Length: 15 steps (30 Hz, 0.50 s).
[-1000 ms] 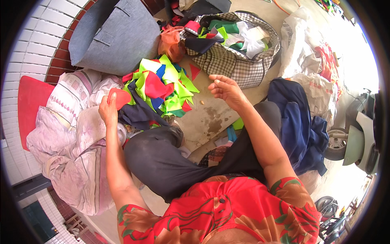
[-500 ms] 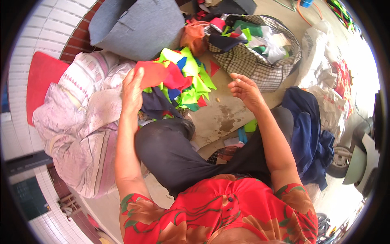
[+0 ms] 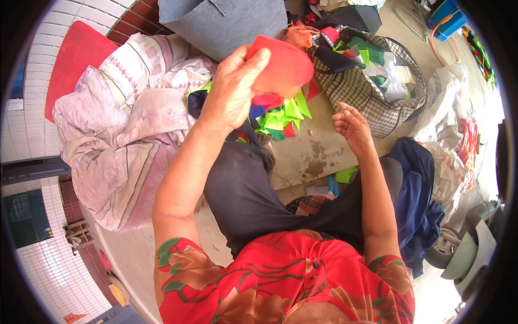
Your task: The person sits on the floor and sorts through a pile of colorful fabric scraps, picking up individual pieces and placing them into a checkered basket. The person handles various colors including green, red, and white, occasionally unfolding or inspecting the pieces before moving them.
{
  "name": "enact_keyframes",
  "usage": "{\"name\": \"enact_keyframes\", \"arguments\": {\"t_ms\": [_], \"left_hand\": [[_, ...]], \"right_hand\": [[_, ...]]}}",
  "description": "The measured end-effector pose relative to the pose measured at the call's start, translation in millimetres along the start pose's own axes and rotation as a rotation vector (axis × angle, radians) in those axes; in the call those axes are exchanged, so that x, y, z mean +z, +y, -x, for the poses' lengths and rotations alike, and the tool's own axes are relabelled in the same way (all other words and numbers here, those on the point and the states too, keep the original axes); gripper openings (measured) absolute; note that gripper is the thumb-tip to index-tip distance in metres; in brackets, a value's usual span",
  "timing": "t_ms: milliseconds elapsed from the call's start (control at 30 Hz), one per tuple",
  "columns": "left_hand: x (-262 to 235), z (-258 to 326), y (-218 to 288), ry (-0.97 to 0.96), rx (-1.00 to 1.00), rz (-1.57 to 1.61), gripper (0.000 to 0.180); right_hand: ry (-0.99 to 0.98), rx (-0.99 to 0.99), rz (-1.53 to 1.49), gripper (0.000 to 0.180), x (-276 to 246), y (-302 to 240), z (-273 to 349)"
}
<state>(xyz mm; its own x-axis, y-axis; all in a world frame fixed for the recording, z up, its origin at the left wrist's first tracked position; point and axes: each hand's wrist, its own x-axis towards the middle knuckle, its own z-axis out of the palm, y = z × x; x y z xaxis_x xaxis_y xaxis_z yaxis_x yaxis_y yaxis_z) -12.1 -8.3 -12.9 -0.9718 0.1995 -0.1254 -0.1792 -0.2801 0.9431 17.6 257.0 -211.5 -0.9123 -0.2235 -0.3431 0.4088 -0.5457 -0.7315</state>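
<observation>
My left hand (image 3: pixel 232 89) is raised and closed on a red cloth scrap (image 3: pixel 280 67), the thumb pressing on its near side. Behind and below it lies a pile of cloth scraps (image 3: pixel 288 116) in lime green, red and dark blue, partly hidden by the hand and the red piece. My right hand (image 3: pixel 353 127) hovers over the floor near the checked bag, its fingers loosely curled and slightly apart. Nothing shows clearly in it. The checked bag (image 3: pixel 345 89) gapes, with green, red and white scraps inside.
A large grey container (image 3: pixel 232 29) stands at the back. Crumpled pinkish bedding (image 3: pixel 124 156) fills the left, with a red board (image 3: pixel 75 59) behind it. Dark blue cloth (image 3: pixel 413 189) lies by my right leg, beside pale plastic sacking (image 3: pixel 445 119). A wheeled vehicle (image 3: pixel 458 243) stands far right.
My left hand has lifted the red scrap up and to the right, away from over the pile. My right hand stays loosely curled near the bag. The whole view has shifted somewhat.
</observation>
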Motion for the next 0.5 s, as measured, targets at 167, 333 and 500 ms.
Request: {"name": "enact_keyframes", "arguments": {"t_ms": [167, 333, 500], "left_hand": [[42, 8, -1, -0.085, 0.087, 0.003, 0.028], [108, 43, 26, -0.375, 0.043, 0.099, 0.018], [138, 81, 24, -0.753, 0.125, 0.470, 0.015]], "right_hand": [[0.012, 0.006, 0.011, 0.033, 3, -1, 0], [0.284, 0.091, 0.002, 0.033, 41, -20, 16], [-0.011, 0.049, 0.016, 0.032, 2, 10, -4]]}}
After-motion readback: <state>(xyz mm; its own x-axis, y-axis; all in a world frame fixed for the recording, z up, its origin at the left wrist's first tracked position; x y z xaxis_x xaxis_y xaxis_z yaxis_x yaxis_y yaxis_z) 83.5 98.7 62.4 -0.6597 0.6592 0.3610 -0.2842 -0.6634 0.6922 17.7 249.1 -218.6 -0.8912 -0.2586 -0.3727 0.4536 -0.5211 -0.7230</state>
